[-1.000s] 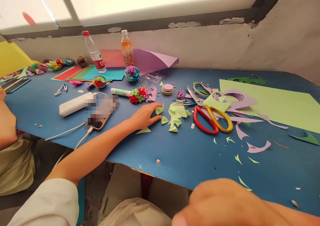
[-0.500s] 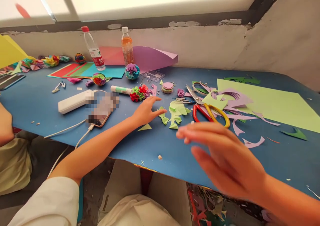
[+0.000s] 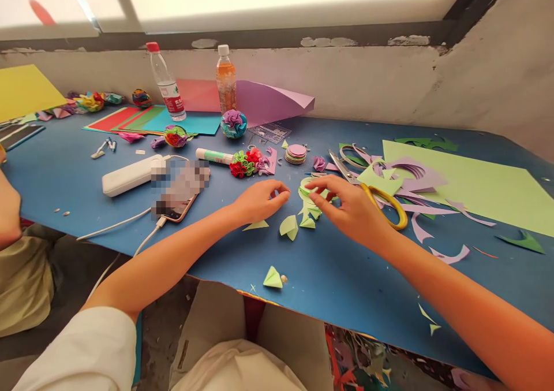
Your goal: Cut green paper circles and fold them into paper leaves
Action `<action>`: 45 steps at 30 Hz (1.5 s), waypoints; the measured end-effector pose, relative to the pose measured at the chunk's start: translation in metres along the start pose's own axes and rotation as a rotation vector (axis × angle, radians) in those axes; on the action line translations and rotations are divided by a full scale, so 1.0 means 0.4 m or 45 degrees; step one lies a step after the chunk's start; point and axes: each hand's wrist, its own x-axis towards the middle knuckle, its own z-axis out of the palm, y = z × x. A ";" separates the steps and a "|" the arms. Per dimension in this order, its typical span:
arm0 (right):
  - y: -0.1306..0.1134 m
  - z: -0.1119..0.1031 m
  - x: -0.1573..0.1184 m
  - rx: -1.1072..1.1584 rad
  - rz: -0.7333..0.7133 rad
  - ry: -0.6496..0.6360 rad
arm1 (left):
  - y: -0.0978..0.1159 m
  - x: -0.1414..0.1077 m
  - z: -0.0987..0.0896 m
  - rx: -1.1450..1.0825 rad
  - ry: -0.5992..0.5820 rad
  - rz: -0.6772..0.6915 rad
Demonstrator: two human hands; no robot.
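Observation:
My left hand (image 3: 262,199) hovers over the blue table, its thumb and fingertips close together; whether anything is between them is too small to tell. My right hand (image 3: 346,206) reaches over the pile of pale green paper pieces (image 3: 306,194), fingers bent and thumb apart, with no object visible in its grasp. Between the hands lies a folded green piece (image 3: 288,227). Another folded green piece (image 3: 273,278) rests near the table's front edge. Scissors with yellow and red handles (image 3: 385,203) lie just beyond my right hand, partly hidden by it.
A glue stick (image 3: 213,156), paper flowers (image 3: 244,163), a power bank (image 3: 132,175) and a phone (image 3: 177,206) lie to the left. Two bottles (image 3: 168,90) stand behind. Paper scraps (image 3: 422,226) and a green sheet (image 3: 476,177) lie right. Another person's arm (image 3: 8,212) shows far left.
My right hand has moved left and away from me to the green pieces. My left fingers have drawn together. A folded green piece now lies near the front edge.

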 end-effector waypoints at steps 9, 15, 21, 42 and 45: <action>-0.126 0.109 -0.170 -0.110 -0.675 -0.522 | 0.007 -0.019 -0.003 0.153 -0.072 0.054; -0.092 0.125 -0.169 0.117 -0.638 -0.525 | 0.028 -0.039 0.022 0.109 -0.269 0.202; -0.084 0.111 -0.163 0.382 -0.459 -0.455 | 0.017 -0.037 0.024 -0.011 -0.175 0.189; 0.015 0.037 -0.077 0.758 0.512 0.167 | 0.017 -0.023 -0.001 -0.506 0.009 -0.056; 0.024 0.037 -0.076 0.673 0.510 0.192 | 0.019 -0.025 -0.001 -0.451 0.031 0.026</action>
